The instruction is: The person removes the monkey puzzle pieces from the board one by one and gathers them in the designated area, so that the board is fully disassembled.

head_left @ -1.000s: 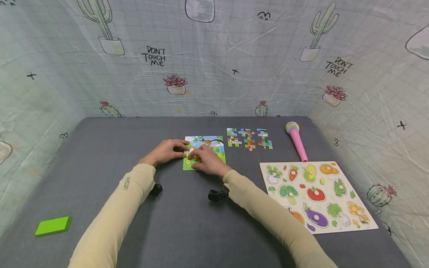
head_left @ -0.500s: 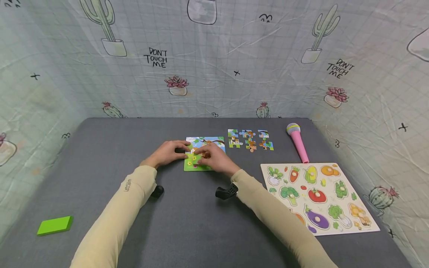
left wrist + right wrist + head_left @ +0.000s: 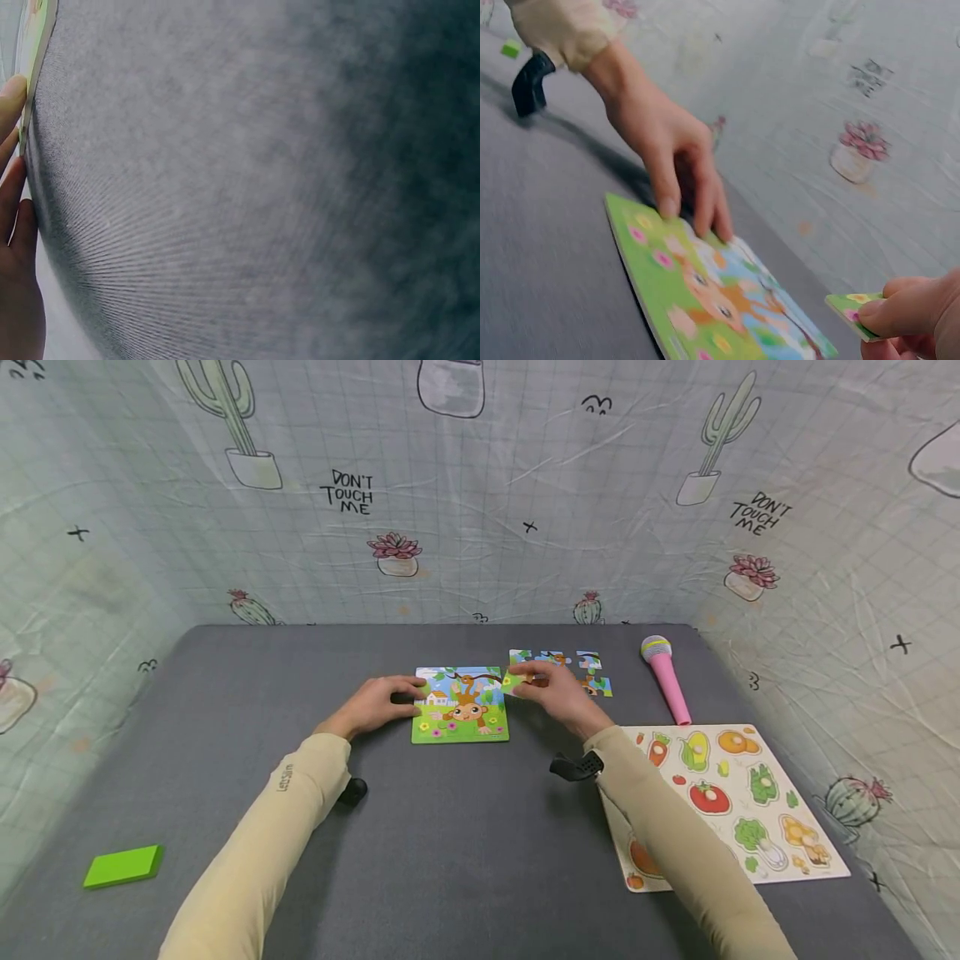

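Note:
My left hand (image 3: pixel 381 697) rests its fingertips and thumb on the left edge of a flat puzzle board (image 3: pixel 459 735), printed with a monkey hanging from a branch. In the right wrist view those same fingers (image 3: pixel 667 206) lie fairly straight at the board's edge. To the right of the board, my right hand (image 3: pixel 555 689) pinches a small green jigsaw piece (image 3: pixel 847 311) with flowers between thumb and fingers, raised above the table. Several loose jigsaw pieces (image 3: pixel 588 659) lie in two rows beyond this hand, which partly hides them. The left wrist view catches mostly table.
A wooden vegetable puzzle board (image 3: pixel 813 865) lies at the right, partly under my right forearm. Behind it is a pink toy microphone (image 3: pixel 667 685). A green block (image 3: pixel 123 866) sits at the far left. A printed cloth (image 3: pixel 480 560) hangs behind the table.
My right hand has lifted a jigsaw piece off the monkey board and carried it right, towards the loose pieces. The monkey picture now shows uncovered. My left hand has stayed at the board's edge.

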`<action>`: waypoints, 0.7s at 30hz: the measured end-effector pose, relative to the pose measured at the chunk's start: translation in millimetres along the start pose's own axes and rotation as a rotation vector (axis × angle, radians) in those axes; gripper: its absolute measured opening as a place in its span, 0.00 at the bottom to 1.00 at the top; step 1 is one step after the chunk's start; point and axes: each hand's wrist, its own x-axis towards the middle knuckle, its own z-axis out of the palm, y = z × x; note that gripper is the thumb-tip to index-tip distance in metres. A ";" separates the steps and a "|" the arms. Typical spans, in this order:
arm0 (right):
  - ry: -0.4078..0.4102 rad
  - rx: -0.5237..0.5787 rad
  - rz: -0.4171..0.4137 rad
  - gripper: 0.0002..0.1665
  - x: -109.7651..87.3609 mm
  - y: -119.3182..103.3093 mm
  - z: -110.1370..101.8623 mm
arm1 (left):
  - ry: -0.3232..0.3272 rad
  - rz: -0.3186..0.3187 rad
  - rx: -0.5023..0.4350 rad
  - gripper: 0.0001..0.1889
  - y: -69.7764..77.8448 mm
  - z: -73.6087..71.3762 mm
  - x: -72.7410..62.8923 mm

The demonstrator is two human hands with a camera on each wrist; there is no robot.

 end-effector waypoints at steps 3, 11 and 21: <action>-0.001 -0.040 0.007 0.23 -5.4 5.5 -12.4 | 0.004 0.002 0.015 0.16 -0.7 0.3 0.4; -0.051 -0.155 0.010 0.23 -16.8 25.1 -25.9 | 0.017 0.001 0.041 0.17 -1.6 1.8 1.2; -0.085 -0.180 -0.024 0.21 -18.1 40.5 -24.8 | 0.011 -0.009 0.040 0.17 -0.1 2.3 1.4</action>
